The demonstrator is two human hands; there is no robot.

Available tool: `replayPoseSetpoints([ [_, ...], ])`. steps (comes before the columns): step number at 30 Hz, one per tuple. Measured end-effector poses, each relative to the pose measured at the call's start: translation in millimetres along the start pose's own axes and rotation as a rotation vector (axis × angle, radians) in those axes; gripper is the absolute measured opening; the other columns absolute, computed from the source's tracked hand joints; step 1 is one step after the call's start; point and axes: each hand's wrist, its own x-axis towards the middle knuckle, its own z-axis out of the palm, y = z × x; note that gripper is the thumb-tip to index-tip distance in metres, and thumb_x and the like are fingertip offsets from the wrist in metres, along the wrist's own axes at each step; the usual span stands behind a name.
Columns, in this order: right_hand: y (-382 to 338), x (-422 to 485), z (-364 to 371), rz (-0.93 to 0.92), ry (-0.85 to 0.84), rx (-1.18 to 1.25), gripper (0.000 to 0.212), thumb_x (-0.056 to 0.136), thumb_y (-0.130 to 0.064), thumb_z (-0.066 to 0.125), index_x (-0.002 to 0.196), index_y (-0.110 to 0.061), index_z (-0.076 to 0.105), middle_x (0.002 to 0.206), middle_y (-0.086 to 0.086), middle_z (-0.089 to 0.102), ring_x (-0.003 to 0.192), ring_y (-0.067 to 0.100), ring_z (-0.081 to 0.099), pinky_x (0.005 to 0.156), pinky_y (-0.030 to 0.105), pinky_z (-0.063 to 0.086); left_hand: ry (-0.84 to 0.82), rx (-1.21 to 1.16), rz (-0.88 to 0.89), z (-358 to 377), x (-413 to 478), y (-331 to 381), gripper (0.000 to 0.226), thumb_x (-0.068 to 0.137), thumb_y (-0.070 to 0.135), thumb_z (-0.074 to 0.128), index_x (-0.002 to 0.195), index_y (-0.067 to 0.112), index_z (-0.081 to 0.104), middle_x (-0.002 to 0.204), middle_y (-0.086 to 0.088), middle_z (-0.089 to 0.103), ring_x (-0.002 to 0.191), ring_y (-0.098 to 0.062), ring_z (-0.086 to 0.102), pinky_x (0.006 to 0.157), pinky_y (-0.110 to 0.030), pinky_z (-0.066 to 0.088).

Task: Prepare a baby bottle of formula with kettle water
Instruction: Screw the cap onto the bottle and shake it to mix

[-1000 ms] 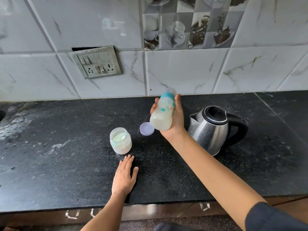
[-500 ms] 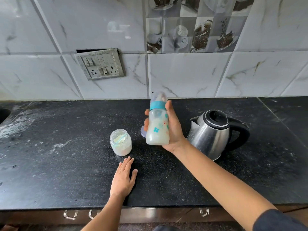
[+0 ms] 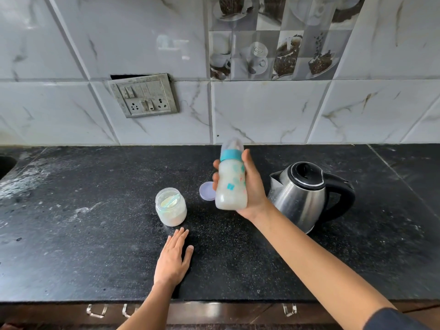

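I log one lilac lid (image 3: 205, 191), half hidden behind my right hand's (image 3: 252, 189) fingertips, which wrap one blurred baby bottle (image 3: 232, 186) of milky formula, held off the counter (image 3: 71, 246). One open powder jar (image 3: 171, 208) sits just beyond my flat, empty left hand (image 3: 172, 258); one steel kettle (image 3: 302, 198) stands beside the right wrist.

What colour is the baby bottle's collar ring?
Teal, on the baby bottle's collar ring, head view.

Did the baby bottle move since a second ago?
Yes. The bottle in the right hand was tipped over sideways; now it is nearly upright and lower, covering an edge of the purple lid on the counter.
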Motion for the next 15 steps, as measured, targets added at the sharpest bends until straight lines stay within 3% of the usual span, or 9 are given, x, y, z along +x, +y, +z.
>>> replayPoseSetpoints([
  [1, 2.9, -1.9, -1.2, 0.018, -0.039, -0.053, 0.059, 0.08, -0.056, 0.059, 0.108, -0.004, 0.063, 0.089, 0.007, 0.066, 0.064, 0.019, 0.063, 0.058, 0.031, 0.054, -0.003, 0.0, -0.001, -0.1, 0.5, 0.4, 0.072, 0.085, 0.061, 0.016, 0.145, 0.025, 0.033, 0.152, 0.01, 0.023, 0.139, 0.002, 0.009, 0.109, -0.009, -0.011],
  [3, 5.3, -2.3, -3.0, 0.025, -0.077, -0.114, 0.092, 0.07, -0.053, 0.076, 0.139, -0.004, 0.039, 0.094, 0.01, 0.065, 0.067, 0.023, 0.064, 0.061, 0.036, 0.054, -0.002, 0.004, 0.001, -0.5, 1.2, 0.5, 0.072, 0.085, 0.061, 0.016, 0.145, 0.024, 0.033, 0.152, 0.01, 0.023, 0.139, 0.001, 0.01, 0.109, -0.009, -0.011],
  [4, 3.4, -0.3, -4.1, 0.02, -0.082, -0.109, 0.106, 0.066, -0.051, 0.08, 0.147, -0.008, 0.027, 0.095, 0.011, 0.065, 0.069, 0.025, 0.065, 0.063, 0.038, 0.055, -0.002, 0.003, 0.002, -0.5, 1.4, 0.3, 0.072, 0.085, 0.061, 0.016, 0.145, 0.024, 0.033, 0.152, 0.01, 0.022, 0.138, 0.002, 0.01, 0.109, -0.009, -0.011],
  [6, -0.6, 3.3, -3.7, 0.012, -0.089, -0.064, 0.119, 0.06, -0.047, 0.086, 0.151, -0.012, 0.018, 0.095, 0.011, 0.066, 0.073, 0.025, 0.066, 0.069, 0.044, 0.056, 0.0, 0.0, 0.002, -0.8, 1.0, 0.9, 0.073, 0.084, 0.061, 0.016, 0.145, 0.024, 0.033, 0.152, 0.01, 0.022, 0.138, 0.002, 0.009, 0.109, -0.009, -0.011],
  [8, -0.9, 3.8, -4.0, 0.047, -0.135, -0.016, 0.115, 0.059, -0.041, 0.088, 0.149, -0.016, 0.021, 0.095, 0.01, 0.067, 0.077, 0.025, 0.067, 0.077, 0.052, 0.056, 0.003, -0.003, 0.001, -0.7, 0.9, 1.0, 0.072, 0.084, 0.061, 0.016, 0.145, 0.025, 0.033, 0.152, 0.011, 0.021, 0.137, 0.003, 0.008, 0.109, -0.009, -0.011],
  [11, 3.4, -2.9, -4.4, 0.081, -0.335, -0.066, 0.091, 0.07, -0.032, 0.082, 0.144, -0.037, 0.03, 0.099, 0.012, 0.06, 0.084, 0.027, 0.065, 0.084, 0.063, 0.049, 0.011, 0.001, -0.001, -0.5, 0.9, 1.6, 0.068, 0.087, 0.059, 0.021, 0.145, 0.025, 0.033, 0.152, 0.01, 0.022, 0.137, 0.004, 0.008, 0.11, -0.01, -0.009],
  [13, 2.6, -2.1, -1.5, 0.065, -0.351, -0.082, 0.081, 0.071, -0.033, 0.081, 0.14, -0.043, 0.038, 0.098, 0.011, 0.058, 0.081, 0.026, 0.065, 0.08, 0.06, 0.053, 0.01, 0.003, 0.001, -0.6, 1.4, 0.6, 0.065, 0.089, 0.057, 0.024, 0.144, 0.024, 0.034, 0.152, 0.01, 0.023, 0.136, 0.004, 0.008, 0.11, -0.01, -0.009],
  [15, 4.0, 0.9, 2.8, 0.056, -0.262, -0.056, 0.076, 0.069, -0.04, 0.081, 0.135, -0.045, 0.044, 0.095, 0.009, 0.059, 0.07, 0.023, 0.063, 0.066, 0.044, 0.056, 0.006, 0.001, 0.013, 0.4, 2.1, -0.3, 0.068, 0.087, 0.059, 0.02, 0.144, 0.024, 0.035, 0.151, 0.009, 0.024, 0.137, 0.002, 0.01, 0.11, -0.01, -0.009],
])
